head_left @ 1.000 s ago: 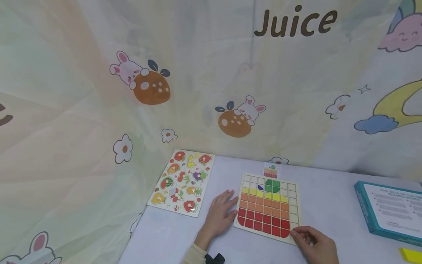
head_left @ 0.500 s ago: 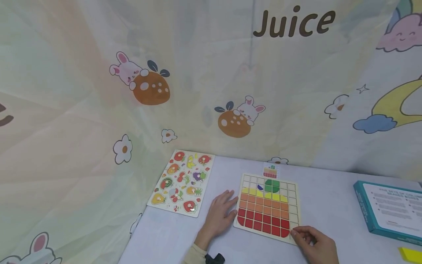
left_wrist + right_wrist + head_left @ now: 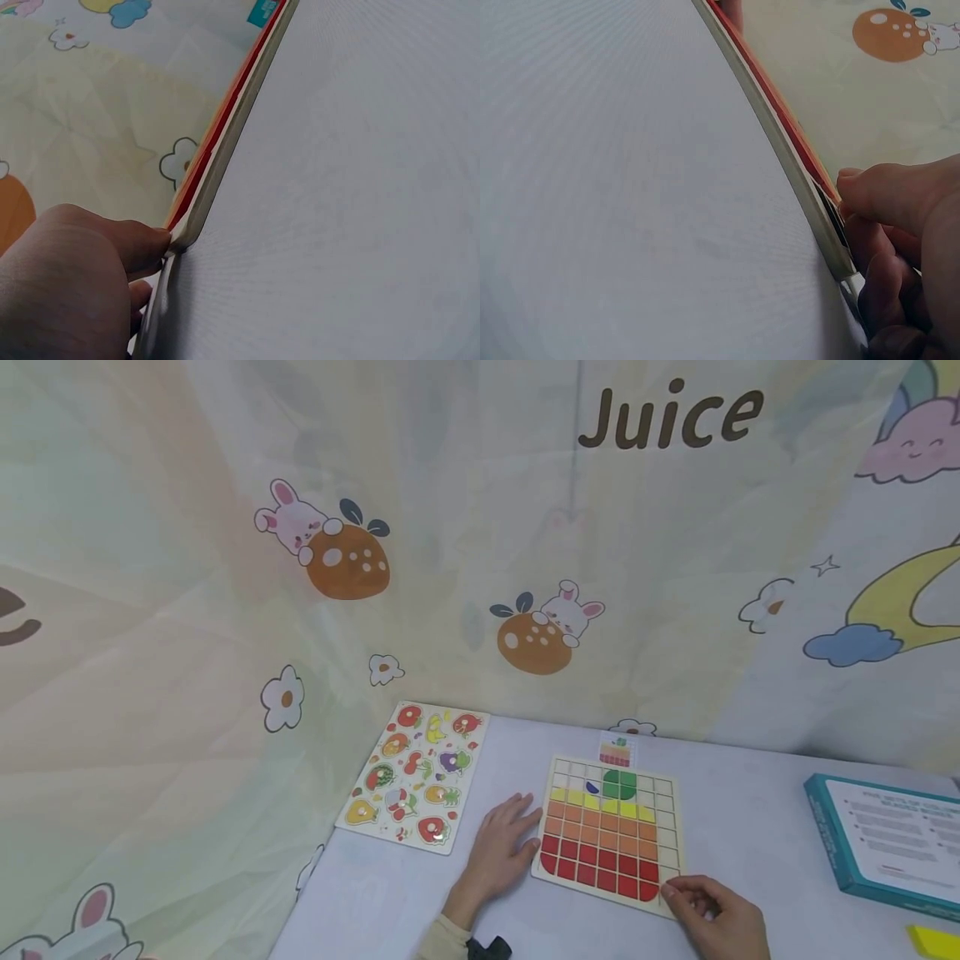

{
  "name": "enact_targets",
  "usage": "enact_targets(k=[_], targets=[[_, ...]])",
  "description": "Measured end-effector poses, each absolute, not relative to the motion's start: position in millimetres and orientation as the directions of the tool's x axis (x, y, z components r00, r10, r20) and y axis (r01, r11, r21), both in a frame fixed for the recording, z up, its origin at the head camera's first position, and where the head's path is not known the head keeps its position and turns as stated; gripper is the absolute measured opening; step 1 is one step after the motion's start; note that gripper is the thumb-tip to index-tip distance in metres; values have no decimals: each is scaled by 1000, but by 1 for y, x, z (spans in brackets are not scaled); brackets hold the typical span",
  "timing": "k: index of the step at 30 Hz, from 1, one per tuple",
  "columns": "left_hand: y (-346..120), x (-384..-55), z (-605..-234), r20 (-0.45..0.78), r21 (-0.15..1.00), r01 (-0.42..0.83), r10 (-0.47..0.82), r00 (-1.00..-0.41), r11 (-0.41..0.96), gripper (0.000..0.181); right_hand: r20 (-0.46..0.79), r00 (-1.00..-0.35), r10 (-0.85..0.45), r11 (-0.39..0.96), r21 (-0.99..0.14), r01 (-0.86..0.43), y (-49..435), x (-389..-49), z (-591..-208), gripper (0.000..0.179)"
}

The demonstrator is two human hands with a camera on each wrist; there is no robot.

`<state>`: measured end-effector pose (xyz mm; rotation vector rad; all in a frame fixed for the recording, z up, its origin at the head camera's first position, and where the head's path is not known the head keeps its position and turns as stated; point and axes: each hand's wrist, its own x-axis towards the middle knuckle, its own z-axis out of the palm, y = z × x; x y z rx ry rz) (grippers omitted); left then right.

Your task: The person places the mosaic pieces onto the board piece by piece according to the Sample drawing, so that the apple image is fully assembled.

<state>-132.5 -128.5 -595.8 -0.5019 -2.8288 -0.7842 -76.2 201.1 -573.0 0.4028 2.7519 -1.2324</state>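
Note:
A square wooden grid board (image 3: 609, 906) lies flat on the white table. Its tiles form red rows at the near side, orange above them, then a yellow band; beyond sit a green rounded shape (image 3: 619, 785) and a small blue piece (image 3: 592, 787). Along the board's left edge rests my left hand (image 3: 501, 843), fingers extended and thumb at the near corner, as the left wrist view (image 3: 79, 277) also shows. With curled fingers, my right hand (image 3: 716, 914) grips the board's near right corner between thumb and index finger; in the right wrist view the remaining fingers (image 3: 881, 289) are bent beside the edge.
A small pattern card (image 3: 617, 752) lies just beyond the board. To the left is a fruit puzzle board (image 3: 385, 814). On the right lie a teal-edged box (image 3: 900, 843) and a yellow block (image 3: 933, 941). A printed cloth (image 3: 450, 527) hangs behind the table.

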Motion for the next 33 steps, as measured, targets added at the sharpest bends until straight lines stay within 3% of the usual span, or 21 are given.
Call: enact_targets(k=[26, 33], targets=[[-128, -130, -592, 261, 453, 369, 275, -925, 812, 48, -173, -957, 233, 626, -726, 284, 198, -77, -572, 25], [-130, -127, -589, 280, 536, 359, 240, -930, 764, 51, -162, -936, 312, 646, -686, 334, 208, -82, -561, 56]])
